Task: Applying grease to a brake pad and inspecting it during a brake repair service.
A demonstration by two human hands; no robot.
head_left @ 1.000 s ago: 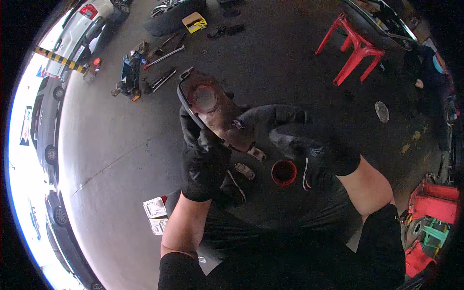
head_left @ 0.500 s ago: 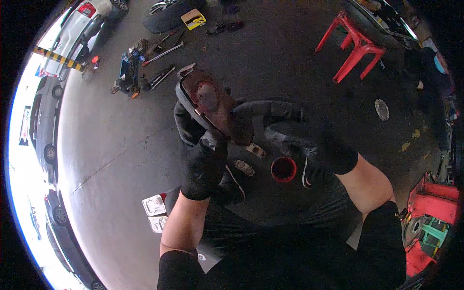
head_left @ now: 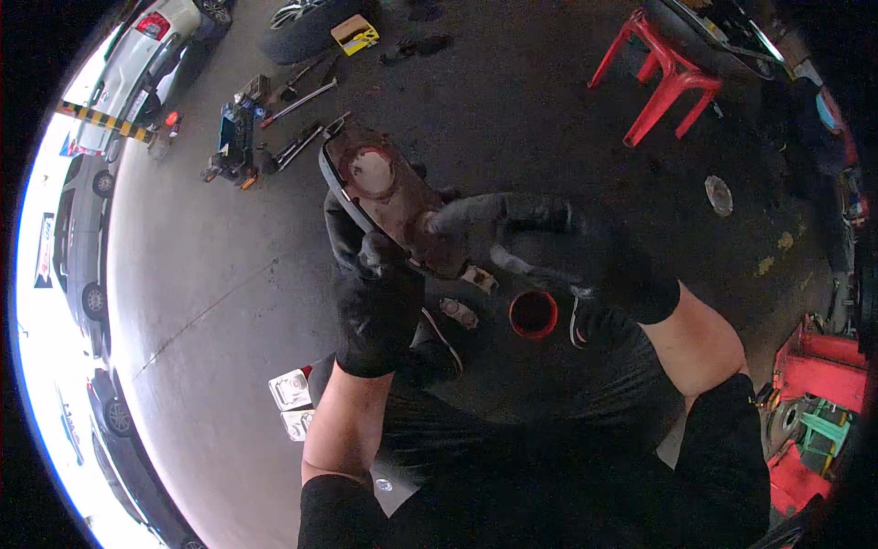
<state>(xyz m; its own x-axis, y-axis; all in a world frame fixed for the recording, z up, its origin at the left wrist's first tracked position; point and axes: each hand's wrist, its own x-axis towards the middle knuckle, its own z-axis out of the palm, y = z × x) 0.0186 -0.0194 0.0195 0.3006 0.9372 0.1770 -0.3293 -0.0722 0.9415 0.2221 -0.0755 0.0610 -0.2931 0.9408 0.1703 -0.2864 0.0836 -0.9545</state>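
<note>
My left hand point(head_left: 375, 293), in a black glove, grips a brown, worn brake pad point(head_left: 364, 172) with a metal edge and round mark, held tilted. My gloved right hand point(head_left: 540, 242) has its index finger stretched onto the pad's lower face, thumb apart below it; some fingertips are hidden. Below them on the floor stand a red-rimmed round container point(head_left: 554, 314) with dark contents and two pale metal pieces point(head_left: 460, 314), possibly pads. My shoes flank these.
A red plastic stool point(head_left: 640, 110) is at upper right, tools point(head_left: 236, 137), a tire point(head_left: 302, 46) and a yellow box point(head_left: 355, 38) at upper left. Parked vehicles point(head_left: 137, 73) line the left; a red wheeled cart point(head_left: 819, 366) is at right; pale packs point(head_left: 291, 389) lie lower left.
The pad and my left hand have shifted slightly up and leftward. My right index finger has slid left along the pad's face.
</note>
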